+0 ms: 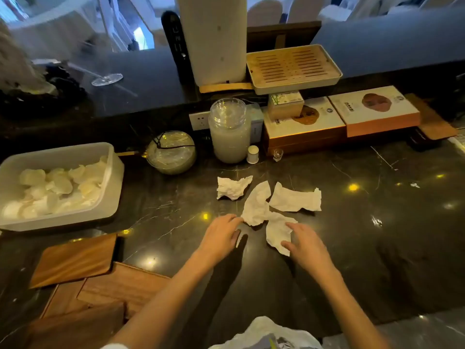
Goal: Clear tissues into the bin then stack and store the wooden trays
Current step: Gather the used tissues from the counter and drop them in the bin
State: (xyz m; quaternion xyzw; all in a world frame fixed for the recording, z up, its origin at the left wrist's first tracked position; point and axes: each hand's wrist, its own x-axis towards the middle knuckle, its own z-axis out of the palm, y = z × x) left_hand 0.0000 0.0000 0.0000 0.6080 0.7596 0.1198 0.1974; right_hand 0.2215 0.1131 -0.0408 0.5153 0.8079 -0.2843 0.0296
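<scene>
Nearest the camera, at the bottom edge, a white plastic bag point(264, 333) lies cut off by the frame; it is probably the bin liner, though the bin itself cannot be seen. Beyond it, both forearms reach over the dark marble counter point(377, 222). Left hand point(221, 235) rests with fingers loosely spread, tips at the near-left corner of a crumpled tissue point(256, 205); right hand point(305, 244) lies open, fingers apart, on the edge of another tissue point(276, 233). Neither grips yet; the pose suggests gathering the sheets together. Two more tissues point(232, 187) point(295, 200) lie just beyond. Wooden trays point(75, 260) overlap at near left, partly out of frame, so their number is uncertain. Farther back, a slatted tray point(292, 66) sits on boxes. Contents of the white tub point(110, 172) at left are indistinct.
</scene>
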